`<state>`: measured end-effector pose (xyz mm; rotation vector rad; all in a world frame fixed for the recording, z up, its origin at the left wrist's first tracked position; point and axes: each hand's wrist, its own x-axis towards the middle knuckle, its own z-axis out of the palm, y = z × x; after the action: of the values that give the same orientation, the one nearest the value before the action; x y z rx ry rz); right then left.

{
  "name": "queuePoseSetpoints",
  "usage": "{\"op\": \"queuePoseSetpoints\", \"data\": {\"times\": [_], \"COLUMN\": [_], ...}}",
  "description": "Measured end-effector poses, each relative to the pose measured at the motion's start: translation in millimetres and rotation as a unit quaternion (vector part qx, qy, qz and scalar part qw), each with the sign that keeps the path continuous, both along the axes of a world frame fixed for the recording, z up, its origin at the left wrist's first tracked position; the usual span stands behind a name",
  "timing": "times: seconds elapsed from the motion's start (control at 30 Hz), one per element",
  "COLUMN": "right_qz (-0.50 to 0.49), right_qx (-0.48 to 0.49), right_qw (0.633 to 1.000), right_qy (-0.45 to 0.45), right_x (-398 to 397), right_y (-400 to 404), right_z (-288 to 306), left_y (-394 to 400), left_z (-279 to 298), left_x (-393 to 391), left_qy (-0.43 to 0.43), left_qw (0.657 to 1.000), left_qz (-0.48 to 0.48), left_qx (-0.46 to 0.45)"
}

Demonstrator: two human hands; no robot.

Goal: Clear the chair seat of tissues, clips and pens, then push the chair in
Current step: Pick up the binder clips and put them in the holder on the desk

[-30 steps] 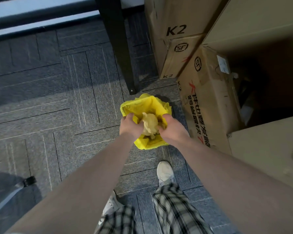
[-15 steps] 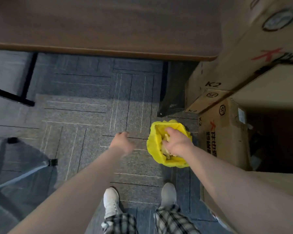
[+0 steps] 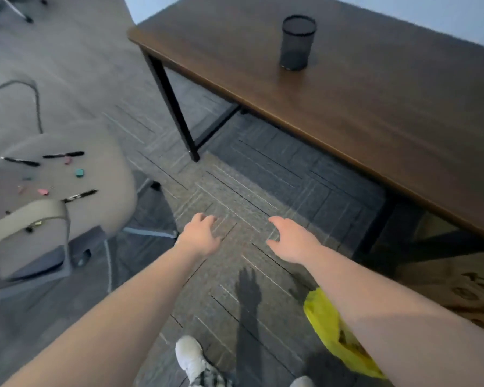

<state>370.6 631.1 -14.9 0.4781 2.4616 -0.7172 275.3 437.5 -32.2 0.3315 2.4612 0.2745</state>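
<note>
Both hands are now out of the yellow bag (image 3: 338, 339), which sits below the right forearm; the left hand (image 3: 200, 237) and right hand (image 3: 292, 241) hang empty, fingers spread. So the tissues seem binned. Far left of the left hand, pens (image 3: 80, 195) and clips (image 3: 79, 172) remain on the chair seat (image 3: 106, 177); beyond the right hand the worktop (image 3: 375, 107) carries a pen cup (image 3: 298, 41).

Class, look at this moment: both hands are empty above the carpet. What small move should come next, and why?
Probably swing the left hand left to a pen on the chair seat. Both it and the right hand are open and empty, while pens and small clips lie on the seat, and a pen cup waits on the desk.
</note>
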Motion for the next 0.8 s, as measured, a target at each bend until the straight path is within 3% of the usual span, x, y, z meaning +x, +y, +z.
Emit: {"op": "queuePoseSetpoints", "data": {"times": [0.27,0.5,0.8], "right_qz": [0.119,0.178,0.251], "right_qx": [0.007,-0.012,-0.01], "right_qw": [0.993,0.982,0.966], "right_qy": [0.024,0.057,0.055], "right_x": [-119.0,-222.2,-308.8], "right_y": [-141.4,-266.3,-344.3], "right_z": [47.2,67.3,45.0], "left_y": [-149.0,-279.5,-378.0], "left_z": [49.3,90.6,71.9], "left_x": [-76.2,-153.7,-208.5], "left_qy": [0.047,0.1,0.081], "left_qw": [0.997,0.991,0.978], "left_qz": [0.056,0.09,0.186], "left_qx": [0.015,-0.025,-0.052]}}
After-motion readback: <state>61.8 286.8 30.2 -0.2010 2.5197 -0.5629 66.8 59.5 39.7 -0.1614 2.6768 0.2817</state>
